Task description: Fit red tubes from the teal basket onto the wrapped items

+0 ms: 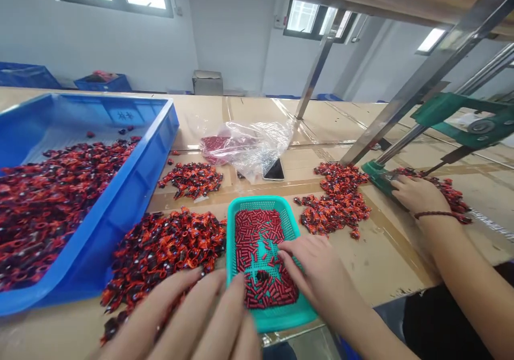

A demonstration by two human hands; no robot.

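Observation:
In the head view my left hand [196, 317] is large and blurred at the bottom edge, close to the camera. Its fingers stretch forward, slightly apart, with nothing visible in them. Behind the fingertips lies a heap of small orange-and-black parts [172, 247], some with ring-like openings; I cannot tell whether I touch it. To the right stands a turquoise basket [232, 242] of short dark-red pins [259, 226]. A co-worker's hand [313, 263] reaches into that basket. The co-worker's other hand [420, 194], with a braided bracelet, is beside a green hand press [450, 116]. My right hand is out of view.
A big blue bin [148, 162] full of similar parts stands at left. Smaller piles [337, 199] lie near the press. Clear plastic bags [257, 140] and a phone [273, 168] lie behind the basket. A metal post [317, 76] rises from the table.

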